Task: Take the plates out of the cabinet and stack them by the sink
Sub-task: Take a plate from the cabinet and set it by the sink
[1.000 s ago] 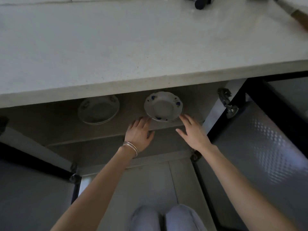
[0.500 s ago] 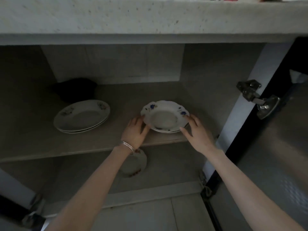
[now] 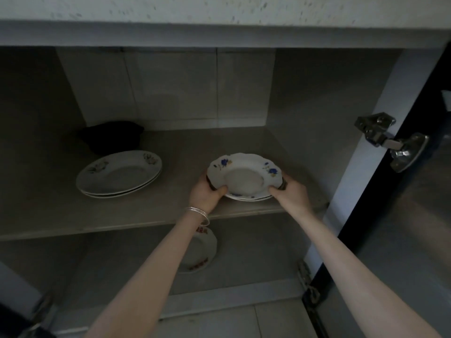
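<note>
A small stack of white plates with blue flowers (image 3: 244, 175) sits at the right of the upper cabinet shelf (image 3: 146, 215), near its front edge. My left hand (image 3: 207, 195) grips the stack's left rim, thumb on top. My right hand (image 3: 289, 195) grips its right rim the same way. The stack looks tilted slightly, its front edge raised. A second stack of larger white plates with faded flowers (image 3: 119, 174) lies on the same shelf to the left. On the lower shelf a plate with red pattern (image 3: 202, 252) shows partly behind my left forearm.
A dark object (image 3: 112, 136) sits at the back left of the upper shelf. The countertop edge (image 3: 219, 32) overhangs the cabinet. The open right door (image 3: 415, 215) with a metal hinge (image 3: 390, 142) stands close to my right arm.
The view has dropped from the countertop to the cabinet's inside. Both hands went from reaching beside the blue-flowered plates to closing on the stack's rims.
</note>
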The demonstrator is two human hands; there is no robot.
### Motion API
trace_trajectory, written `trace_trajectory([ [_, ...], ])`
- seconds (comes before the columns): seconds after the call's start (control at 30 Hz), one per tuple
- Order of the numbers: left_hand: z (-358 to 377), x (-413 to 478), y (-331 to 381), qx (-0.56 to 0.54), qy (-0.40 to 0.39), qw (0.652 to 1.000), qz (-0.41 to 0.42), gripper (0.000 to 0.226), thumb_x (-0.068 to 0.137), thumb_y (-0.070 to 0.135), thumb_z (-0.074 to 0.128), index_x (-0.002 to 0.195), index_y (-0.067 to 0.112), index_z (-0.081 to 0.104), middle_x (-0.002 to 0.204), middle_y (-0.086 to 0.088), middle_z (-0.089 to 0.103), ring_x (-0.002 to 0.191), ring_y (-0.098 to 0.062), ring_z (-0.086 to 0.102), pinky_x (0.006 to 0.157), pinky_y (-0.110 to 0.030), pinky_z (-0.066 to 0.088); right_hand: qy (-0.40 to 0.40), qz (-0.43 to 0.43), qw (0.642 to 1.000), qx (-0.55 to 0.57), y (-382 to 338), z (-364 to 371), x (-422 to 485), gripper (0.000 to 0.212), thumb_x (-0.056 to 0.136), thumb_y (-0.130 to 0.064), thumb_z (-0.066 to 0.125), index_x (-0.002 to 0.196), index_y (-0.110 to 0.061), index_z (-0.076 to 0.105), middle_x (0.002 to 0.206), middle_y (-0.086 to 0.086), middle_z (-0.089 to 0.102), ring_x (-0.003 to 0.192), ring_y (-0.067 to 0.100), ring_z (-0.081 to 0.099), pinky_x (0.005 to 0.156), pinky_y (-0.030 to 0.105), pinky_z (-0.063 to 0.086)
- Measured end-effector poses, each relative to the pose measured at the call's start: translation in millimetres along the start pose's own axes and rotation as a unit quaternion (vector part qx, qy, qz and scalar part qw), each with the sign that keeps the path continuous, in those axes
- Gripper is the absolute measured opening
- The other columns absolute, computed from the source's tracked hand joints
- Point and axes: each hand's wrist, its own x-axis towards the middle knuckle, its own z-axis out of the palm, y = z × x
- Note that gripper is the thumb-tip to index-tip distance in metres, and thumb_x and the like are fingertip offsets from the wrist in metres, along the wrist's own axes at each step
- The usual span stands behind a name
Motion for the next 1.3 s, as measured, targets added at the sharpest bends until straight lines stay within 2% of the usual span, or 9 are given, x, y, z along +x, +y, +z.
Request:
trace_trajectory([
  [0.2, -8.4, -36.8, -2.9, -0.032, 0.058, 0.998, -0.005, 0.058, 0.072, 0.018, 0.075, 0.124, 0.013, 0.049, 0.114, -0.007, 0.063, 0.105, -0.023, 0.058, 0.085, -0.027, 0.044, 0.002, -0.022, 0.998, 0.053, 3.5, 3.1, -16.4, 0.040, 0.077, -0.013, 0.068, 0.116, -0.018, 0.061, 0.096, -0.002, 0.066, 0.090, 0.011, 0.059, 0.057, 0.003, 0.037],
  [0.37, -13.3, -25.8, -0.6, -0.088, 0.064, 0.993, -0.046, 0.056, 0.071, 0.011, 0.074, 0.122, 0.010, 0.051, 0.108, -0.004, 0.063, 0.103, -0.025, 0.059, 0.089, -0.034, 0.047, 0.010, 0.017, 0.995, 0.102, 5.7, 7.2, -3.6, 0.031, 0.075, -0.013, 0.072, 0.104, -0.012, 0.062, 0.097, 0.002, 0.068, 0.094, 0.017, 0.062, 0.074, 0.023, 0.043],
  [0.53, -17.1, -11.5, 7.8, -0.128, 0.010, 0.990, -0.053, 0.052, 0.071, 0.005, 0.074, 0.118, 0.012, 0.053, 0.103, -0.003, 0.060, 0.091, -0.020, 0.057, 0.079, -0.028, 0.044, -0.041, 0.064, 0.981, 0.178, 5.1, 10.7, 8.7, 0.036, 0.072, -0.006, 0.075, 0.105, -0.010, 0.064, 0.098, 0.006, 0.068, 0.080, 0.013, 0.063, 0.055, 0.006, 0.046],
  [0.73, -23.7, -31.1, 12.0, -0.238, 0.006, 0.970, -0.051, 0.055, 0.070, -0.016, 0.065, 0.115, 0.014, 0.051, 0.098, 0.000, 0.061, 0.085, -0.015, 0.059, 0.063, -0.020, 0.055, -0.012, 0.071, 0.973, 0.220, -8.5, 0.8, -9.8, 0.041, 0.068, 0.005, 0.072, 0.099, -0.021, 0.060, 0.091, -0.004, 0.067, 0.079, 0.007, 0.063, 0.063, 0.018, 0.051],
  [0.87, -43.3, -65.7, 34.6, -0.301, 0.042, 0.947, -0.102, 0.064, 0.068, -0.018, 0.065, 0.125, 0.007, 0.047, 0.116, -0.008, 0.059, 0.106, -0.026, 0.058, 0.086, -0.043, 0.051, -0.019, 0.119, 0.958, 0.259, -38.6, -25.8, -44.5, 0.043, 0.072, 0.007, 0.068, 0.107, -0.018, 0.059, 0.097, -0.004, 0.068, 0.086, 0.011, 0.065, 0.070, 0.028, 0.053],
  [0.97, -73.2, -112.1, 67.7, -0.328, 0.020, 0.935, -0.132, 0.078, 0.048, 0.012, 0.075, 0.122, 0.012, 0.049, 0.113, -0.003, 0.063, 0.101, -0.015, 0.062, 0.081, -0.032, 0.055, -0.041, 0.170, 0.951, 0.254, -67.8, -56.1, -83.5, 0.046, 0.072, 0.007, 0.068, 0.113, -0.012, 0.058, 0.100, -0.001, 0.068, 0.088, 0.012, 0.066, 0.066, 0.026, 0.053],
  [1.03, -95.0, -143.0, 91.2, -0.344, 0.018, 0.924, -0.169, 0.083, 0.041, 0.022, 0.074, 0.119, 0.013, 0.050, 0.115, -0.005, 0.063, 0.101, -0.016, 0.063, 0.083, -0.035, 0.055, -0.048, 0.213, 0.941, 0.260, -89.3, -77.9, -113.3, 0.046, 0.072, 0.008, 0.067, 0.114, -0.011, 0.058, 0.102, 0.002, 0.069, 0.089, 0.014, 0.066, 0.064, 0.024, 0.053],
  [1.13, -127.6, -185.8, 126.9, -0.345, 0.010, 0.910, -0.231, 0.085, 0.042, 0.023, 0.076, 0.122, 0.011, 0.051, 0.121, -0.009, 0.061, 0.108, -0.024, 0.060, 0.092, -0.050, 0.049, -0.063, 0.270, 0.925, 0.260, -126.1, -112.8, -157.4, 0.044, 0.073, 0.004, 0.069, 0.109, -0.019, 0.060, 0.102, 0.001, 0.071, 0.091, 0.016, 0.067, 0.076, 0.034, 0.054],
  [1.3, -186.9, -242.1, 198.8, -0.344, 0.020, 0.887, -0.306, 0.068, 0.049, 0.011, 0.076, 0.114, 0.017, 0.057, 0.116, -0.004, 0.064, 0.105, -0.023, 0.062, 0.095, -0.056, 0.044, -0.082, 0.318, 0.918, 0.221, -200.3, -170.7, -208.5, 0.038, 0.077, -0.003, 0.071, 0.107, -0.024, 0.061, 0.099, -0.001, 0.072, 0.093, 0.018, 0.067, 0.086, 0.043, 0.052],
])
